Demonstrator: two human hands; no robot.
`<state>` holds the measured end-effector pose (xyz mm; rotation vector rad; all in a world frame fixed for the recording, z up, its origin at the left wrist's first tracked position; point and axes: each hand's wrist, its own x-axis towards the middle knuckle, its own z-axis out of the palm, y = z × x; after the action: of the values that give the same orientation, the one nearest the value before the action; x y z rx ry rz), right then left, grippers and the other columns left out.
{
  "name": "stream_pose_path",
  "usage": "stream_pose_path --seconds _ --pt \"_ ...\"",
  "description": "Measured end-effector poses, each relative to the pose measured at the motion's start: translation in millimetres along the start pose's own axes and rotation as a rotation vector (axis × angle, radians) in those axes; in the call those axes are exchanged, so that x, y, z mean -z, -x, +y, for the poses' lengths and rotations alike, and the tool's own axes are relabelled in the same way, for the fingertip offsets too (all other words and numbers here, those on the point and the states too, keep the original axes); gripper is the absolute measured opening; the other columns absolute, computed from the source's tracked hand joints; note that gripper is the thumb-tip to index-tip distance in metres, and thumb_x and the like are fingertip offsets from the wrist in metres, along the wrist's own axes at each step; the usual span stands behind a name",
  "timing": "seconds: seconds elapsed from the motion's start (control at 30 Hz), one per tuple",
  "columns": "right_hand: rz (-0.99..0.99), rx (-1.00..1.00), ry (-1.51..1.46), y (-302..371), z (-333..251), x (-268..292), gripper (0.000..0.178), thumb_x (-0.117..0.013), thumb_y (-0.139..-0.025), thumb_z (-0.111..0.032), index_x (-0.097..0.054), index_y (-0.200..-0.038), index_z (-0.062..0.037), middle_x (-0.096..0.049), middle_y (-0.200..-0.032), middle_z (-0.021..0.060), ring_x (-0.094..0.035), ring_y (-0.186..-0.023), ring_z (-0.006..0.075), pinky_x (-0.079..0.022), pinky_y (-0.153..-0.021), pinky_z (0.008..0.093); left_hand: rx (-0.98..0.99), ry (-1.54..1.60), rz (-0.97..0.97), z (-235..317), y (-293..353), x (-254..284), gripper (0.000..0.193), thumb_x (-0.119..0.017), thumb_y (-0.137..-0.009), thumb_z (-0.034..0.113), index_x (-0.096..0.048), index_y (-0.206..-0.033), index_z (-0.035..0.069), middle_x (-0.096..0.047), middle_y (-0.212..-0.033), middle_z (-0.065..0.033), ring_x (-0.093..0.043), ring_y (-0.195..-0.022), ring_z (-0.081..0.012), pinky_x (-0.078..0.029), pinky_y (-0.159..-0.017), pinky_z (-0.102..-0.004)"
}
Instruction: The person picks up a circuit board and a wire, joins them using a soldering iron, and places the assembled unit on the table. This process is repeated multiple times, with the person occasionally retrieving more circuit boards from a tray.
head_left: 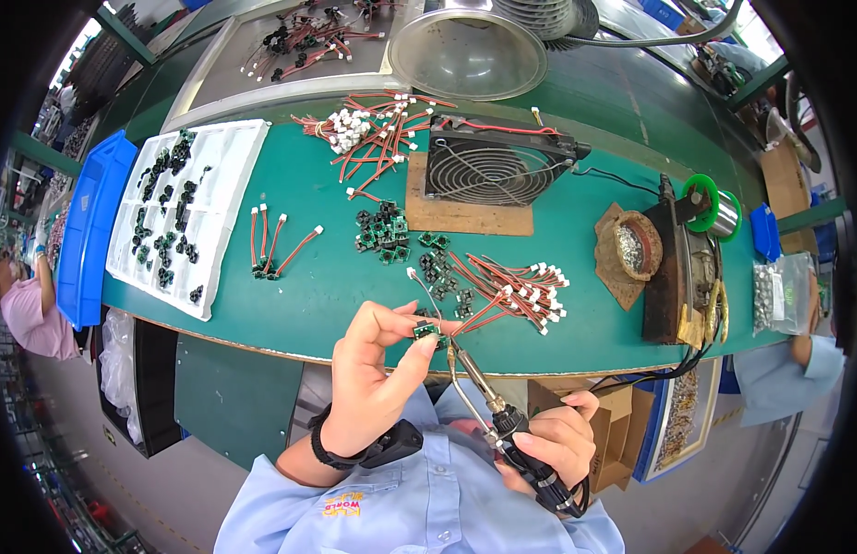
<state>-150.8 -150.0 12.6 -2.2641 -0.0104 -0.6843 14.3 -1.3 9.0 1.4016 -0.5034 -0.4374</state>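
Observation:
Between the thumb and fingertips of my left hand [380,360] is a small green circuit board [425,330] with a black part on it. A thin wire with a white plug rises from beside it. My right hand [556,445] is closed around the black handle of a soldering iron [513,423], which has a thin metal tube running along its shaft. The iron's tip is right beside the board; whether they touch I cannot tell. Just beyond my fingers lie loose small boards [439,275] and a bundle of red-and-black wires with white plugs [530,294].
A black fan [493,166] stands on a brown board, with more wires [354,129] to its left. At left are a white tray [234,175] of small parts and a blue bin [89,231]. At right are a round cup [631,245] and a green solder spool [714,208]. Other people sit nearby.

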Motion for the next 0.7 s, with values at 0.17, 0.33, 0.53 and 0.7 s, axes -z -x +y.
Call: stream_pose_path --seconds 0.17,0.33,0.53,0.7 --pt "-0.004 0.001 0.041 3.0 -2.4 -1.5 0.038 -0.079 -0.057 -0.021 -0.067 -0.093 -0.0188 -0.064 -0.077 -0.0025 -0.057 -0.064 0.0122 -0.034 -0.079 0.0338 0.013 0.010 -0.019 0.1 1.1 0.2 0.010 -0.051 -0.088 0.002 -0.042 -0.091 0.005 -0.064 -0.095 -0.0162 -0.062 -0.097 -0.0232 -0.031 -0.102 -0.0411" --pt "-0.015 0.003 0.087 6.1 -5.1 -1.3 0.038 -0.079 -0.057 -0.021 -0.067 -0.093 -0.0210 -0.063 -0.078 -0.0039 -0.056 -0.066 0.0109 -0.033 -0.079 0.0329 0.130 0.150 0.004 2.8 2.4 -2.7 0.009 -0.049 -0.089 0.002 -0.040 -0.091 0.004 -0.063 -0.099 -0.0211 -0.059 -0.100 -0.0222 -0.035 -0.099 -0.0381" --pt "-0.012 0.012 0.092 8.7 -4.7 -1.8 0.039 -0.079 -0.058 -0.022 -0.066 -0.094 -0.0218 -0.063 -0.078 -0.0045 -0.056 -0.067 0.0102 -0.033 -0.080 0.0321 0.116 0.157 0.004 3.5 1.4 -3.1 0.010 -0.049 -0.089 0.002 -0.039 -0.090 0.005 -0.063 -0.099 -0.0207 -0.059 -0.099 -0.0200 -0.036 -0.097 -0.0362" --pt "-0.014 0.016 0.084 8.9 -4.8 -1.5 0.041 -0.079 -0.058 -0.022 -0.065 -0.097 -0.0218 -0.063 -0.078 -0.0046 -0.056 -0.067 0.0100 -0.032 -0.082 0.0318 0.134 0.195 0.030 4.3 1.9 -4.5 0.013 -0.052 -0.088 0.002 -0.039 -0.089 0.006 -0.065 -0.098 -0.0168 -0.060 -0.097 -0.0158 -0.029 -0.102 -0.0377"
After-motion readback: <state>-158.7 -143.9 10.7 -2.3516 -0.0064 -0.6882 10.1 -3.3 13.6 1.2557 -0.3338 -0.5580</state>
